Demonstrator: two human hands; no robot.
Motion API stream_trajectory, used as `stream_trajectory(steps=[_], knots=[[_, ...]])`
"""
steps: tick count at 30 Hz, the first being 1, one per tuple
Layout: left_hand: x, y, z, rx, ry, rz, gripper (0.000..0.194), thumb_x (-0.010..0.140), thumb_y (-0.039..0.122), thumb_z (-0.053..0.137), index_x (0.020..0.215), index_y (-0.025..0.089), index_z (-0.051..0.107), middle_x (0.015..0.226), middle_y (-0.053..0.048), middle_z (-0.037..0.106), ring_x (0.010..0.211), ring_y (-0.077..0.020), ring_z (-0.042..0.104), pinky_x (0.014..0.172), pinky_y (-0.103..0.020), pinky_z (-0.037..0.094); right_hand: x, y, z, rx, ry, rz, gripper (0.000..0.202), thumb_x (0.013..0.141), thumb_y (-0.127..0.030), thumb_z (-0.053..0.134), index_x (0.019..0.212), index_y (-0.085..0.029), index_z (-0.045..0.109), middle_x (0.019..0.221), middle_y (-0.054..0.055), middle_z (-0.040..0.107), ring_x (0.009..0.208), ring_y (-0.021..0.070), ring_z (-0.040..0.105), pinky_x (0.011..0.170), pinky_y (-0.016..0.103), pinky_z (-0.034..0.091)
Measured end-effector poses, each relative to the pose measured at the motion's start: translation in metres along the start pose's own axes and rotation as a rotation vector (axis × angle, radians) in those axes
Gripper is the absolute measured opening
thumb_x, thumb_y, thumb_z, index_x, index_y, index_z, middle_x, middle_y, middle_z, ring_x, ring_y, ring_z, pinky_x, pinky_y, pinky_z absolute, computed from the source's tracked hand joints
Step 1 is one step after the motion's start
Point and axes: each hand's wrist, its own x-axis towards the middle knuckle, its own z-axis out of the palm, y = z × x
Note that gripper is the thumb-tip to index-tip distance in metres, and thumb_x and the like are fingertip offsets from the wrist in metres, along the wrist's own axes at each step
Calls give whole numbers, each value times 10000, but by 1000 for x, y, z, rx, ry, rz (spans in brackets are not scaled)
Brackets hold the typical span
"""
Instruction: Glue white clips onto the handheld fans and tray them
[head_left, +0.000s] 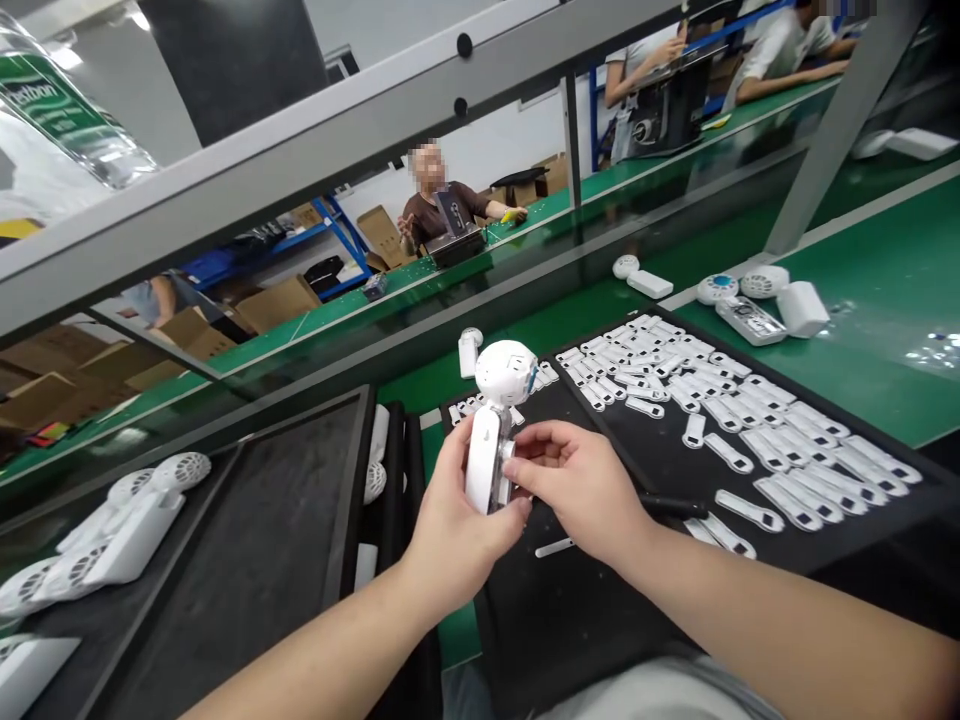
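A white handheld fan [507,372] stands upright in front of me, its round head on top and a blue patch at the head's right edge. My left hand [465,530] is wrapped around the fan's handle from the left and below. The handle looks open along its right side, with inner parts partly visible. There my right hand [566,475] pinches with thumb and fingertips at the handle's side; whether a small separate piece is between them is hidden. Below the hands lies a slim white strip [555,547] on a black tray [585,610].
Many white handle covers [780,420] lie on the black mat to the right. At left, a black tray [277,520] bears several white fans [142,510]. More fan parts [750,300] sit on the green bench. A metal rail [360,110] crosses above; co-workers sit beyond.
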Motion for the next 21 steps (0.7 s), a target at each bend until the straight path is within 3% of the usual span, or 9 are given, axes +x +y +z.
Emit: stream_trajectory(steps=[4,8,11,13,16,19,21], knots=[[3,-5,-2,25,-4,4,808,648,96,769,1371,294,469,1321,-75,581,1196,-268,577,925,-306,518,4,9,4,-7,-13,20,353,587,-354,833,849,-166,690,752,36,720,647,188,675,598,316,575],[10,-8,-6,-89,19,-23,766,606,80,727,1313,266,499,1129,-67,635,994,-244,632,743,-286,546,8,18,-13,-187,-100,-46,468,699,-460,776,1038,-161,655,894,70,721,727,201,686,698,356,577],[13,-5,-11,-196,61,-85,746,567,86,677,1279,228,505,914,-37,626,826,-205,612,606,-258,503,10,34,-46,-792,-183,-229,581,759,-403,752,1264,-178,576,1179,120,654,1055,278,633,915,435,521],[14,-2,-13,-260,75,-105,740,558,101,660,1270,217,500,872,-29,610,793,-195,593,575,-258,490,12,49,-71,-1295,-258,-258,590,741,-312,775,1274,-152,578,1185,147,637,1124,343,580,959,490,471],[15,1,-15,-343,79,-77,681,569,110,655,1228,212,516,858,-25,600,780,-181,574,582,-262,497,17,63,-98,-1728,-378,-207,185,866,-205,604,1022,-129,667,971,145,666,943,320,621,836,443,479],[15,3,-17,-418,82,-65,591,592,108,661,1161,207,538,854,-25,595,773,-166,561,592,-256,495,13,51,-106,-1660,-340,-279,263,957,-215,398,837,-173,627,822,101,654,766,235,623,693,349,453],[15,5,-18,-449,91,-63,557,597,107,670,1130,204,541,874,-28,599,764,-159,561,592,-256,492,3,30,-102,-1414,-183,-403,291,980,-308,362,822,-208,586,741,65,629,649,200,592,604,321,430]])
